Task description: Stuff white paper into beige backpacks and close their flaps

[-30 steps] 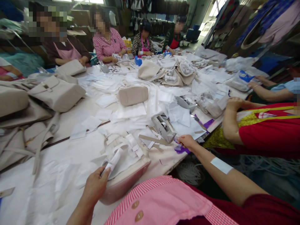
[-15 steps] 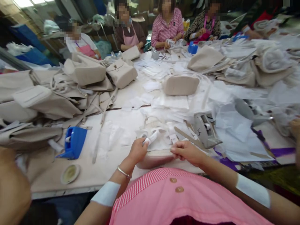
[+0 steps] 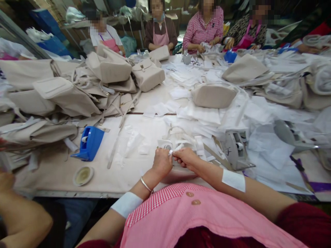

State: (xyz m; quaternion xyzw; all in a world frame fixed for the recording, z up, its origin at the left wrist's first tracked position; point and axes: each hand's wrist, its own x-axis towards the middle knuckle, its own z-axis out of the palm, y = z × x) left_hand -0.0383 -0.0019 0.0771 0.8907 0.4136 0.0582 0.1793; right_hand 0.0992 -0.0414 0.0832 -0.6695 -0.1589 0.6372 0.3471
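At the table's near edge, my left hand [image 3: 162, 162] is closed on a white wrapped strip [image 3: 177, 149] that looks like paper or thin foam. My right hand [image 3: 187, 157] pinches the same strip from the other side, and the two hands nearly touch. Under them a beige bag [image 3: 178, 175] lies against my apron, its base towards me. My hands cover much of the bag, and a thin handle [image 3: 182, 130] shows beyond them. What lies inside the wrapping is hidden.
A blue tape dispenser [image 3: 90, 143] and a small round dish [image 3: 83, 175] are to the left. A grey tape dispenser [image 3: 234, 148] stands right, beside white sheets [image 3: 266, 144]. Beige bags [image 3: 111, 69] are heaped at left, and another bag [image 3: 214, 95] lies ahead. Co-workers sit opposite; an arm [image 3: 23, 210] is near left.
My right hand has moved left from the bag's right side to the white strip at my left hand. The view has shifted, so the table's things appear further right.
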